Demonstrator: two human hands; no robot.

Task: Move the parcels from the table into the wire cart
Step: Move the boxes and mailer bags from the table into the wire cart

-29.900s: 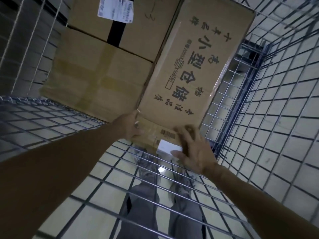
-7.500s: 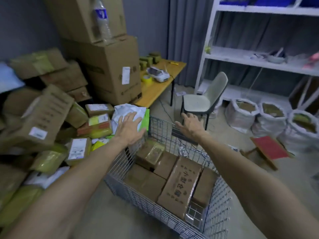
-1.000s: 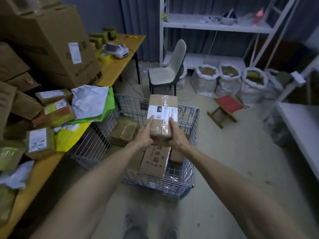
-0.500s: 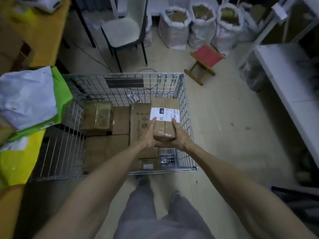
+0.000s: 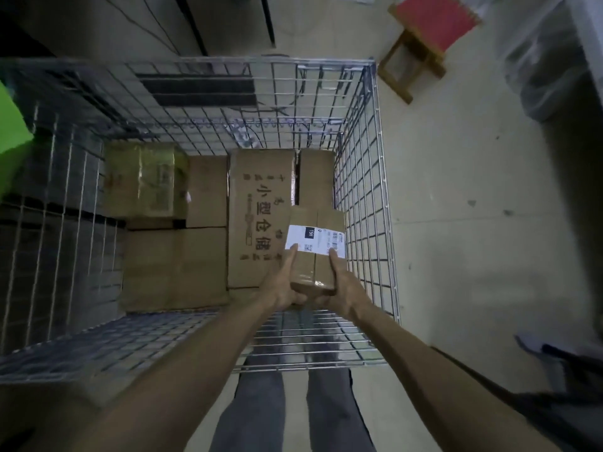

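Count: one parcel [image 5: 312, 267] in hand, two grips, one wire cart [image 5: 363, 197], five cartons visible inside it. Left grip [image 5: 284, 287] and right grip [image 5: 346, 287] are both clamped on the parcel, one per side at its near end, thumbs on top and fingers curled underneath. The parcel is a small brown taped box with one white shipping label [image 5: 306, 238] just ahead of the thumbs. It sits inside the cart's rim at the near right corner; contact with anything beneath cannot be told. Cart contents: one long carton with printed characters [image 5: 257, 197], directly left of and ahead of the grips; one narrow carton [image 5: 316, 177] ahead of the grips against the right wall; one large plain carton [image 5: 173, 269] well left of the left grip; one yellow-taped carton [image 5: 140, 181] and one plain carton [image 5: 207, 190] far ahead-left. Outside the cart: one red-topped stool [image 5: 430, 24] on the floor, far ahead-right, and one green bag [image 5: 11, 125] at the far left edge.
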